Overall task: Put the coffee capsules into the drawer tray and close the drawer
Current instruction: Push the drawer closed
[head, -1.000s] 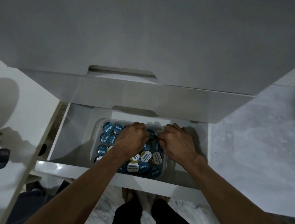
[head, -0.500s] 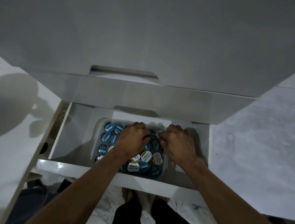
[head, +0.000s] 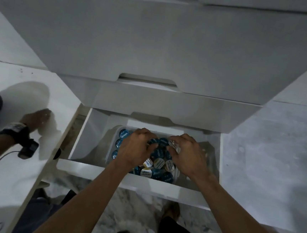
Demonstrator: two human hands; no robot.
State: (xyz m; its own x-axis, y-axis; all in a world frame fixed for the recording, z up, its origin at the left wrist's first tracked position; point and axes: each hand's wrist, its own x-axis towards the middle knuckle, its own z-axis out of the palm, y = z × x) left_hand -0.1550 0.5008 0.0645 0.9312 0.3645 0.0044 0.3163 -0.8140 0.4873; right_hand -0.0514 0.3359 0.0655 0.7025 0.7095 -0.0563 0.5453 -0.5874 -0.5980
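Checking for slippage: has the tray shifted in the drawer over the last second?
No. The tray sits as before, nearer the drawer's right wall, near edge by the front panel.

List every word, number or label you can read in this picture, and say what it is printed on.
Nothing reads with certainty.
Blue coffee capsules: white brand word on the lids, too blurred to read.
White-lidded capsule: dark word above smaller print, blurred.
Wrist strap on another person: pale label, unreadable.
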